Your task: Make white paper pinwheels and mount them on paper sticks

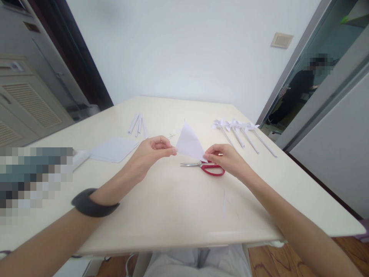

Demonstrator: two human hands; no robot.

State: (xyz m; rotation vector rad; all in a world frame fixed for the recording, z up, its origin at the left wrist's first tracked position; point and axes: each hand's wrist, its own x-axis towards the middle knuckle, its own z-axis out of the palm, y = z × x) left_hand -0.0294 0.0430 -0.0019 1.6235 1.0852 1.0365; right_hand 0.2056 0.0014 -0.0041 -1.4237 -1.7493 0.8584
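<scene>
The left hand's (pixel 151 150) thumb and forefinger are pinched together on the left corner of a white paper triangle (pixel 188 142), the other fingers curled in. The right hand (pixel 226 156) grips the lower right corner the same way — thumb and forefinger closed on it, right above the red-handled scissors (pixel 199 164). So the triangle is stretched between both hands, just beyond the scissors, its point facing away from the person. (Whether it is folded, I can't tell.) The scissors lie with blades toward the left, partly covered by the right hand.

Nearer the person than the scissors is a thin white strip (pixel 224 202). Left of them, past the left forearm with its black wristband (pixel 95 204), a stack of white paper (pixel 112 149) is spread; farther off on that side lie rolled paper tubes (pixel 137 125). Beyond the scissors to the right, four paper pinwheels on sticks (pixel 241 134) sit in a row — heads away from the person. All rest on a cream table (pixel 173 207).
</scene>
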